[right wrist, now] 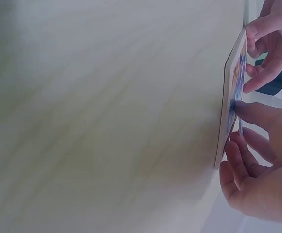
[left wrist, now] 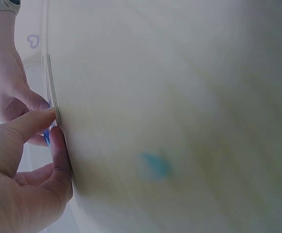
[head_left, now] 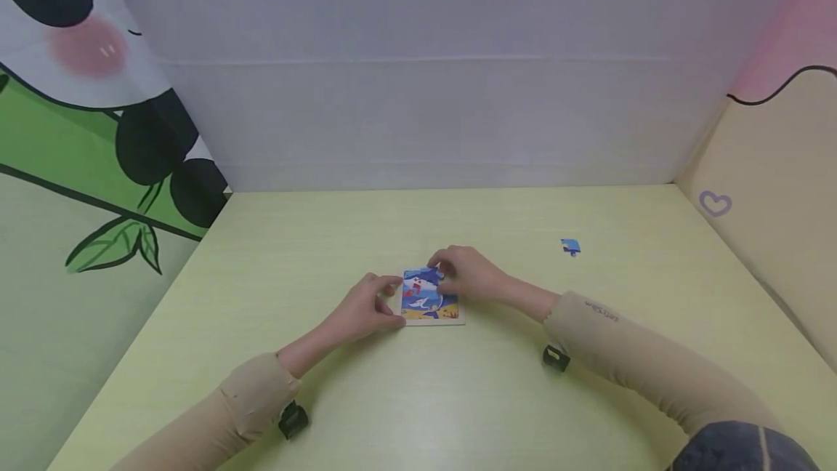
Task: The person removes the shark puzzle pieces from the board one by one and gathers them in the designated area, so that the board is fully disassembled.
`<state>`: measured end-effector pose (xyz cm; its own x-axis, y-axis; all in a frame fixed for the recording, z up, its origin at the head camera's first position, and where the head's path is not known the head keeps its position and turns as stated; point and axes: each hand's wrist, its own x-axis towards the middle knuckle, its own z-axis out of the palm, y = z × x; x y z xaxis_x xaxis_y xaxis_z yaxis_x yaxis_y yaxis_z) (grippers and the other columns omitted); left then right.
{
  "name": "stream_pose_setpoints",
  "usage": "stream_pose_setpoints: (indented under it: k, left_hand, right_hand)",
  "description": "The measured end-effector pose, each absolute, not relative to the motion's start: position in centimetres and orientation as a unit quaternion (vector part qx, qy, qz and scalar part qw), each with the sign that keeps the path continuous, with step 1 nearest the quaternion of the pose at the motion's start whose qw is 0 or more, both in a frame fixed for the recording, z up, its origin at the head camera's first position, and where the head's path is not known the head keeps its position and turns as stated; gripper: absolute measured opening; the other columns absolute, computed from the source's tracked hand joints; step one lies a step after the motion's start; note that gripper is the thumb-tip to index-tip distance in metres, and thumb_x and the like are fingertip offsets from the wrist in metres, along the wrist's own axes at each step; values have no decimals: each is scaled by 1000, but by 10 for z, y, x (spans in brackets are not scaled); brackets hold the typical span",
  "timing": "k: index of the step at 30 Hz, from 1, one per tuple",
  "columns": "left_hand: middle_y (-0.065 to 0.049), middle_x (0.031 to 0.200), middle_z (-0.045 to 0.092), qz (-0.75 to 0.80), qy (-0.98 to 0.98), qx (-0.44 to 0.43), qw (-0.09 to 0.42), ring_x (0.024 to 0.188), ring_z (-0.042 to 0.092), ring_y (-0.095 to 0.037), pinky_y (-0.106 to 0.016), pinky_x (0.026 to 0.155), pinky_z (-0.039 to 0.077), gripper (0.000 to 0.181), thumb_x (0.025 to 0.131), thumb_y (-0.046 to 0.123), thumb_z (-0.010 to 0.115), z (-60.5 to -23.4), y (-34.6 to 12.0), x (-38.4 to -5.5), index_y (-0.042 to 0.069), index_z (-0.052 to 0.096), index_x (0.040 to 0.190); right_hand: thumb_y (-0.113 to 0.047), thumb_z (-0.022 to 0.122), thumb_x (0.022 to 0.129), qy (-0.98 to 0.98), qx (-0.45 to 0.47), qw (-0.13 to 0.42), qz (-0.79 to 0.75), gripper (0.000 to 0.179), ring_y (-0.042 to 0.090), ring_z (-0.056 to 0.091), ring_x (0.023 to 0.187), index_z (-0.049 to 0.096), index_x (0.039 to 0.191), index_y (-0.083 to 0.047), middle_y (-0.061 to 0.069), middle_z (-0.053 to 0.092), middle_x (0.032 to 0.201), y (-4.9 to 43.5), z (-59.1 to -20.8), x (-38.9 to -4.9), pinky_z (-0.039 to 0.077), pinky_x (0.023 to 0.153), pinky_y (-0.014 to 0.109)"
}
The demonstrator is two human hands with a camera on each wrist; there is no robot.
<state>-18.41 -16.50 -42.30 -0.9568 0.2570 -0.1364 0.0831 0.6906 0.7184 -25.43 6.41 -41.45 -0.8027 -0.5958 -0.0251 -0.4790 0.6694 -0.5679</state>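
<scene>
A small square jigsaw puzzle board (head_left: 431, 323) with a pale frame and a blue sea picture lies flat on the table. My left hand (head_left: 368, 305) holds it by the left side, thumb at the near corner and index finger farther up the edge. Over the far right part of the picture, my right hand (head_left: 472, 273) pinches a blue puzzle piece (right wrist: 241, 127) between thumb and fingers. In the right wrist view that piece stands at a slight tilt against the board's face. The right fingers hide part of the picture in the head view.
Another blue puzzle piece (head_left: 571, 246) lies alone on the pale yellow table (head_left: 366, 398), beyond the right hand and to its right. A plain grey panel (head_left: 418, 122) rises at the table's back edge, with printed panels on both sides.
</scene>
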Motion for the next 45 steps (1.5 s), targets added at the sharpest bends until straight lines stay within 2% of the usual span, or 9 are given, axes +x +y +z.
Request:
stream_pose_setpoints:
  k: [8,18,26,45]
  left_hand:
    - [-12,115,54,388,909,94,117,79,62,-10,-21,68,54,69,77,10,83,-422,-164,-183,6,53,140]
    - [-12,116,54,389,908,96,118,78,63,-10,-21,68,55,70,77,10,83,-424,-164,-184,6,52,140]
    - [-11,114,54,384,910,99,117,78,62,-10,-20,67,54,70,77,10,83,-425,-165,-184,6,52,140]
    - [-12,116,53,381,913,87,120,78,60,-10,-19,65,51,70,78,12,83,-421,-165,-182,8,52,141]
  right_hand:
    - [-17,79,83,913,-298,89,-263,37,13,58,86,68,118,-9,1,68,97,60,-412,-256,50,80,29]
    - [-19,80,82,923,-298,65,-233,36,13,60,86,70,115,-9,2,71,97,59,-409,-253,51,80,29]
    - [-19,80,82,926,-305,43,-219,35,11,57,81,71,114,-9,1,69,94,58,-410,-252,48,74,25]
    - [-18,78,84,919,-317,16,-234,30,11,60,83,72,113,-10,0,69,94,62,-412,-252,51,76,26]
